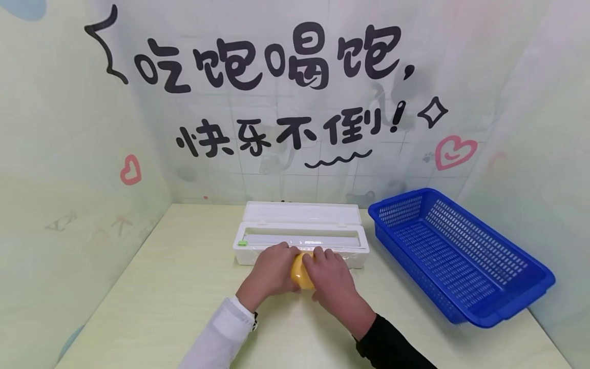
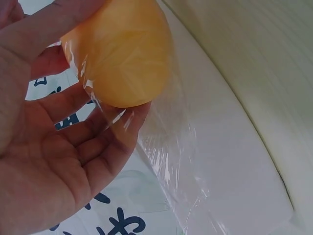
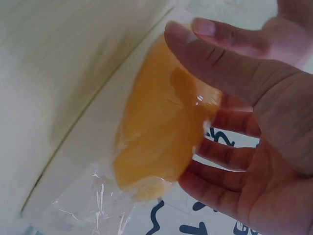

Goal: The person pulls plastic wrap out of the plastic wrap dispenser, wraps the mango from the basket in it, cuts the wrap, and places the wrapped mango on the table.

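Observation:
A smooth, rounded yellow-orange object (image 1: 301,271), shaped like a fruit, is held between both hands just in front of a white cling film dispenser (image 1: 301,259). Clear cling film (image 2: 168,161) covers part of it and trails over the dispenser's white side. My left hand (image 1: 275,269) grips the object's left end, the fingers bent beneath it in the left wrist view. On the other end, my right hand (image 1: 335,282) has its thumb across the near face and its fingers curled behind. The dispenser's lid (image 1: 301,212) stands raised, with a green slider (image 1: 242,243) at the left of its front edge.
A blue perforated basket (image 1: 461,261) sits at an angle on the right side of the pale wooden table (image 1: 161,287). Behind the dispenser rises a wall (image 1: 276,184) with large dark lettering. Side walls border the table.

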Motion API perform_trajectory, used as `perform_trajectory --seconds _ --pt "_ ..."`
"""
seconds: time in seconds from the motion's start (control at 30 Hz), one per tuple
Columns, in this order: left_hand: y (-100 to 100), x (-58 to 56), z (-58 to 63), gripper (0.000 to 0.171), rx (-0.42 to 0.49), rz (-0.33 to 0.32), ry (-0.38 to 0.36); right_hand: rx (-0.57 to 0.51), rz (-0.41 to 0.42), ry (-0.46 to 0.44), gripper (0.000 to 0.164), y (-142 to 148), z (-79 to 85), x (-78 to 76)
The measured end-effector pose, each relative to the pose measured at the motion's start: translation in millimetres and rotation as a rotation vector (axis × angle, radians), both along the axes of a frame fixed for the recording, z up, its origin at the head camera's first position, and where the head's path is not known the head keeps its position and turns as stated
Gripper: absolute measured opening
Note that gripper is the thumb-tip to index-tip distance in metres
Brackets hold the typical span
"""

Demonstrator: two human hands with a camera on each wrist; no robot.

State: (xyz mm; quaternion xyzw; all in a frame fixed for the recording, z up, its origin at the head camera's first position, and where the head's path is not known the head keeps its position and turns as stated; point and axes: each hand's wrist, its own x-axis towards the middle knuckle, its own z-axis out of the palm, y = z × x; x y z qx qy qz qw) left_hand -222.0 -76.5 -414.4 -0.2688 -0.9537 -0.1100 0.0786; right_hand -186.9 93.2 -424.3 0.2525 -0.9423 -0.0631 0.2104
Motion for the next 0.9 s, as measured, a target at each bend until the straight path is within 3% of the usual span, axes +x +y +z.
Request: perform_trajectory --seconds 0.17,0.4,0.63,0.9 --pt "-1 -0.8 -0.9 0.066 0.010 -0.016 -0.007 0.036 -0.016 0.069 0.082 -3 -6.9 -1.4" --pt "-1 -1.2 -2.4 0.067 0.023 -0.022 -0.021 0.020 0.041 0.097 0.069 3 -8.2 -6.6" --pt "2 2.3 1.9 0.070 0.016 -0.013 -0.042 -0.024 0.073 0.044 0.059 8 -4.7 -13.1" --pt "9 11.7 3.4 0.053 -0.038 0.014 0.000 -0.076 0.072 -0.052 0.056 11 1.3 -13.8"
